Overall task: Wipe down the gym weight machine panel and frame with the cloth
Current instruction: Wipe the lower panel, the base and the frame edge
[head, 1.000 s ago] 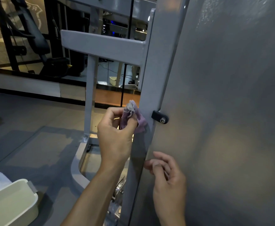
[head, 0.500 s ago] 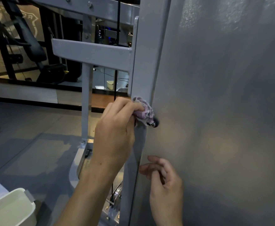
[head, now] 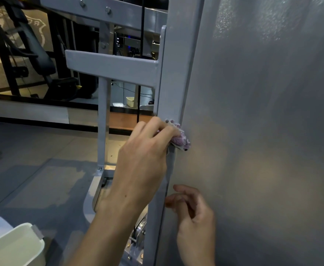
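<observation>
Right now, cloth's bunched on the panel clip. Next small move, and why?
Probably rub the cloth in a small circle over the clip, then slide it down the panel edge. The left hand pinches the bunched cloth right on the clip, which barely peeks out below. The right hand rests lower at the panel edge, so stop short of it.

A small bunched purple-and-white terry cloth (head: 179, 138) is pressed against the weight machine where the upright grey painted metal frame post (head: 178, 73) meets the broad, flat, matte grey panel (head: 263, 121). The cloth covers a small dark fastener, of which only a tip shows below it. A grey crossbar (head: 111, 67) of the same frame juts left from the post, above the cloth.
</observation>
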